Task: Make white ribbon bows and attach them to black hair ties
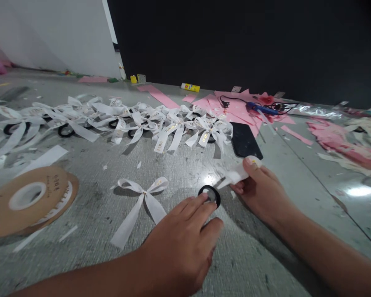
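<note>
The fingertips of my left hand (187, 239) are closed at the near edge of a black hair tie (217, 194), low over the floor. To the right, my right hand (262, 187) pinches a folded white ribbon (235, 175) between thumb and fingers, its loose end pointing toward the hair tie. A white ribbon bow (144, 196) with a small gold tie at its centre lies to the left of my left hand. Farther back spreads a row of white bows (173, 123) with gold lettering, and black hair ties show under several of them.
A cardboard ribbon spool (0, 206) lies at left. Beyond my right hand is a black phone-like slab (245, 140). Pink paper sheets (235, 109), a blue corded tool (262, 108) and a yellow glue stick (191, 87) lie near the dark panel (250, 45). Pink scraps (336, 140) are at right.
</note>
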The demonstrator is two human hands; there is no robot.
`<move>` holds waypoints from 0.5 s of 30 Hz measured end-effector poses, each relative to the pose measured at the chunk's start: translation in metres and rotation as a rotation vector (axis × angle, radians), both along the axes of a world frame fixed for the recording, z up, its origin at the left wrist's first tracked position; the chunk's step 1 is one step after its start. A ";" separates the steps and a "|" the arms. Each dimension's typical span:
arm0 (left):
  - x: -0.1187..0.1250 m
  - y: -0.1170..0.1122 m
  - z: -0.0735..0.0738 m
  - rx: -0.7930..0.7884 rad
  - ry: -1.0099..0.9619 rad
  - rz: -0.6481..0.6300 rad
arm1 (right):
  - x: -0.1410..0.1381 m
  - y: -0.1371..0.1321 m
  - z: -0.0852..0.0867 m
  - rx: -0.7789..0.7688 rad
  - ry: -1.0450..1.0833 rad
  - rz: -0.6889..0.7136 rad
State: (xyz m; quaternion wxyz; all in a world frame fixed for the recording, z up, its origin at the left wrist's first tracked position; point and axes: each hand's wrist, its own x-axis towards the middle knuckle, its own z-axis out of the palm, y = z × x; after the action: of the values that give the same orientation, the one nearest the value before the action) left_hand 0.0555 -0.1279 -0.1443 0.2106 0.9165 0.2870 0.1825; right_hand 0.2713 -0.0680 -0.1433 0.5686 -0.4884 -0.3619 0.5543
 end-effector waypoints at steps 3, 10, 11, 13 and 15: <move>-0.001 0.000 0.000 -0.007 -0.005 -0.004 | 0.001 0.001 0.006 -0.053 0.084 -0.024; -0.001 -0.002 -0.001 0.003 -0.025 0.009 | 0.005 -0.001 0.009 -0.091 0.049 0.082; 0.000 -0.002 -0.001 0.003 -0.029 0.012 | 0.006 -0.001 0.007 -0.069 0.034 0.098; 0.000 -0.002 -0.001 -0.001 -0.033 0.015 | 0.006 0.000 0.004 -0.027 0.036 0.119; 0.000 -0.002 -0.001 -0.009 -0.031 0.013 | 0.006 0.001 0.003 0.005 0.076 0.103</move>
State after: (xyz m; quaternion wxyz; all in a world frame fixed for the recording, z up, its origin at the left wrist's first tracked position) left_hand 0.0553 -0.1295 -0.1453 0.2178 0.9107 0.2907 0.1967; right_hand 0.2776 -0.0673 -0.1401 0.5538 -0.4464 -0.3659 0.6002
